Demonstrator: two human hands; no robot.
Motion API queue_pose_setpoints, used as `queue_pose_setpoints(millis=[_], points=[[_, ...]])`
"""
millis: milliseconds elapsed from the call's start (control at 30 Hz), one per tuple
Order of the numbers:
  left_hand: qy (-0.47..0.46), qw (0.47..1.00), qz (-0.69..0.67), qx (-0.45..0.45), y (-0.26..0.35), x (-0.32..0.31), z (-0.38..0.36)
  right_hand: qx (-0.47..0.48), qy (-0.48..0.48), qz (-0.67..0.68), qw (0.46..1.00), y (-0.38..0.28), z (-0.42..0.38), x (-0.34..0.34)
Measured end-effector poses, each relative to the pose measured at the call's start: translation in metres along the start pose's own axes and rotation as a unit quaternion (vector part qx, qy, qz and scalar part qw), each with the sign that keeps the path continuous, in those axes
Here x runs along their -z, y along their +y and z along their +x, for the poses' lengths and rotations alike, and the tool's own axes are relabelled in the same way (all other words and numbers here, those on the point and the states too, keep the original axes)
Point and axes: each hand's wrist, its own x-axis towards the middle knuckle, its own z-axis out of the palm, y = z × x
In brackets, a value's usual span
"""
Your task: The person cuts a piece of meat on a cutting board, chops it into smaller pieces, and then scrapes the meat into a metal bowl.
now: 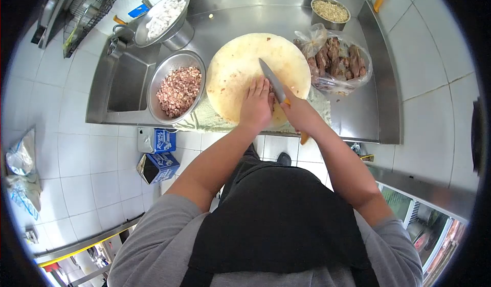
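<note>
On the round, pale cutting board (235, 57), my left hand (257, 105) presses down with its fingers over a brownish piece of meat (271, 98), most of which is hidden under it. My right hand (300, 115) is closed around the orange handle of a kitchen knife (274, 82). The blade lies just right of my left fingers, its tip pointing up and left over the board. Small scraps of meat cling to the board's surface.
Left of the board is a steel bowl (151, 95) of diced meat, near a sink basin (132, 87). Behind it, a metal bowl (186, 3) of white pieces sits on a pot (180, 37). At right lie a plastic bag (335, 86) of dark meat and a tin (330, 25) of brownish bits.
</note>
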Motion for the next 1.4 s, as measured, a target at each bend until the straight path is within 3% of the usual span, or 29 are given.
queue_pose_setpoints(millis=[533, 667, 733, 967, 1067, 1133, 1167, 1233, 1400], points=[[-0.056, 0.997, 0.021, 0.042, 0.006, 0.006, 0.002, 0.0, -0.043, 0.065, 0.997, 0.015, -0.049, -0.006], [-0.056, 0.997, 0.031, 0.039, 0.004, 0.001, 0.003, -0.029, -0.074, 0.039, 0.996, 0.018, -0.068, -0.008], [-0.055, 0.997, 0.031, 0.038, 0.003, 0.0, 0.004, 0.008, -0.058, -0.027, 0.998, 0.028, -0.071, -0.014], [-0.066, 0.998, 0.001, 0.026, 0.003, 0.004, 0.004, 0.004, -0.047, -0.039, 0.998, 0.023, -0.065, -0.017], [-0.065, 0.997, 0.007, 0.027, 0.003, 0.007, 0.005, -0.051, -0.068, 0.029, 0.996, 0.013, -0.061, -0.02], [-0.05, 0.998, -0.013, 0.04, 0.002, 0.005, 0.004, 0.021, -0.001, -0.147, 0.989, 0.021, -0.061, -0.028], [-0.034, 0.997, -0.038, 0.06, 0.002, 0.003, 0.003, 0.019, 0.003, -0.146, 0.989, 0.027, -0.064, -0.029], [-0.004, 0.995, -0.069, 0.073, 0.005, 0.008, 0.001, 0.019, -0.025, -0.283, 0.959, 0.008, -0.084, -0.022], [0.074, 0.986, -0.125, 0.087, 0.008, 0.017, -0.001, 0.023, -0.007, -0.287, 0.957, 0.003, -0.088, -0.025]])
